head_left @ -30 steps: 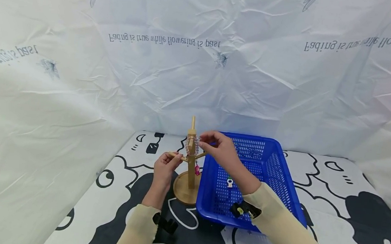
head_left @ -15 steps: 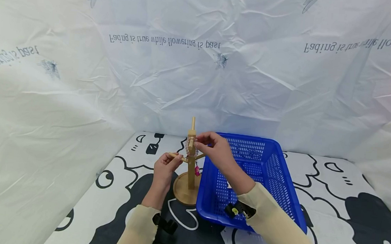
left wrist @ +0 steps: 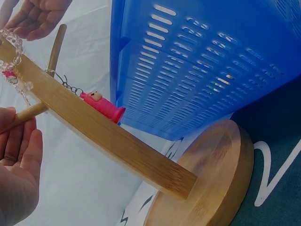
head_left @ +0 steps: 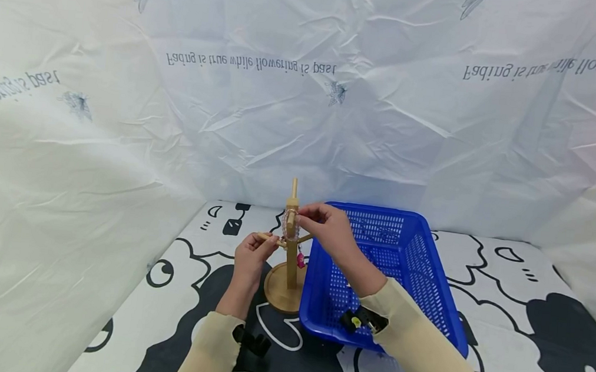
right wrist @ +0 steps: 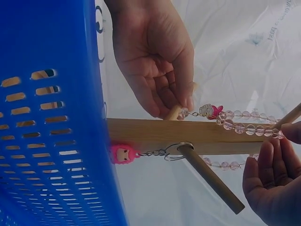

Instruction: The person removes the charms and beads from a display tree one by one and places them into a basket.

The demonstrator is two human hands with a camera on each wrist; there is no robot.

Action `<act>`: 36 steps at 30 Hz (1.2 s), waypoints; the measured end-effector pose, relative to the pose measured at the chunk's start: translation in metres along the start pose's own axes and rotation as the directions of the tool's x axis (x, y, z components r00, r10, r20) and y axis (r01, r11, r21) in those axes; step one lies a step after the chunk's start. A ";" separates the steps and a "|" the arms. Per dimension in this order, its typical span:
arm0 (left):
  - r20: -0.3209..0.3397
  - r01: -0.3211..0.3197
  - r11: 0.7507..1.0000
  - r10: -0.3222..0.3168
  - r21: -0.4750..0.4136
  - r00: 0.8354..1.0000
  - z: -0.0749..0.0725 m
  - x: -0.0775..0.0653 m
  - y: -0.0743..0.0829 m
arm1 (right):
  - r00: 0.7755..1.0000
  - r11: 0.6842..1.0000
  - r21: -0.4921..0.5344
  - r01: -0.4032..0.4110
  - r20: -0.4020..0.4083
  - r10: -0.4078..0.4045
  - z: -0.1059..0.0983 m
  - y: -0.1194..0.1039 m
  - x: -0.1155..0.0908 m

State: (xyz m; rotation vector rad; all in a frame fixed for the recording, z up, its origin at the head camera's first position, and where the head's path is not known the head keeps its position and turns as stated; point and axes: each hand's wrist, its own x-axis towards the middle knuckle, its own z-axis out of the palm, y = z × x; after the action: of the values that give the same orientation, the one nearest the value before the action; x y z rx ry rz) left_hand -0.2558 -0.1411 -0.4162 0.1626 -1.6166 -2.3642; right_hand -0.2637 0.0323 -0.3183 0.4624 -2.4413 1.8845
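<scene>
A wooden stand point(head_left: 292, 262) with several pegs rises from a round base. My left hand point(head_left: 251, 259) pinches one of its side pegs point(left wrist: 29, 114) between thumb and fingers. Around an upper peg hangs a bracelet point(right wrist: 244, 128) of clear pink beads, with a small pink charm point(right wrist: 210, 111) close to my left fingertips. At the upper part of the bracelet, my right hand point(head_left: 328, 227) pinches the beads beside the peg's tip. Lower down, a pink figure keychain point(left wrist: 104, 107) dangles by its ring from another peg.
A blue plastic basket point(head_left: 443, 293) stands right beside the stand, under my right forearm. Its contents are mostly hidden by that arm. The patterned black-and-white cloth point(head_left: 182, 294) covers the table, and a white printed sheet point(head_left: 261, 118) rises behind.
My right hand has shifted slightly left towards the post, and the bracelet has moved a little with it. The left hand keeps its place on the peg.
</scene>
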 end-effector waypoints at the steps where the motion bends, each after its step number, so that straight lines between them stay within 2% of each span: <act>1: 0.001 0.000 1.000 0.000 -0.001 1.000 0.000 0.000 0.000 | 1.000 1.000 0.003 -0.005 -0.001 0.005 0.000 0.000 0.000; 10: 0.010 0.006 1.000 -0.006 -0.002 1.000 -0.001 0.002 -0.001 | 0.999 0.999 0.031 -0.041 -0.011 0.042 0.001 0.002 0.001; 16: 0.002 0.000 1.000 0.000 0.008 1.000 -0.003 0.002 -0.001 | 1.000 0.997 0.081 -0.019 -0.001 0.019 0.002 -0.001 -0.001; 36: 0.019 0.010 1.000 -0.010 -0.016 1.000 -0.002 0.003 0.000 | 0.997 0.992 0.118 0.040 0.059 -0.047 -0.003 -0.008 -0.009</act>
State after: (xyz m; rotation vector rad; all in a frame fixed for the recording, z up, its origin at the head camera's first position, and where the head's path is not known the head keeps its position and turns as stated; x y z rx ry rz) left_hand -0.2580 -0.1435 -0.4167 0.1455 -1.6082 -2.3925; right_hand -0.2539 0.0356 -0.3118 0.5817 -2.3457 2.0332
